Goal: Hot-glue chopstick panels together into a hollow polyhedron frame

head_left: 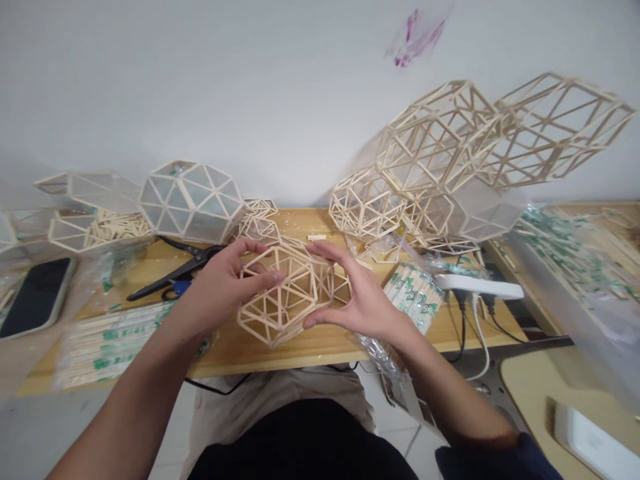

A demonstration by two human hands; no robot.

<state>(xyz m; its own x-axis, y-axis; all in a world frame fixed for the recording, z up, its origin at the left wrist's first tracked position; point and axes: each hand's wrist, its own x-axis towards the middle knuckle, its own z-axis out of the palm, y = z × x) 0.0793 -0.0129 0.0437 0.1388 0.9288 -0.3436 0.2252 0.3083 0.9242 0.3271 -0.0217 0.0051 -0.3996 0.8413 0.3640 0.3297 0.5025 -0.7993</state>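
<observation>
Together, the left hand (225, 283) and right hand (357, 297) clasp a stick-frame polyhedron (285, 290) from either side above the wooden bench (300, 347), black scissors (175, 270) lying nearby.

scissors (173, 275) left of frame (285, 293), phone (35, 297) farther left
</observation>
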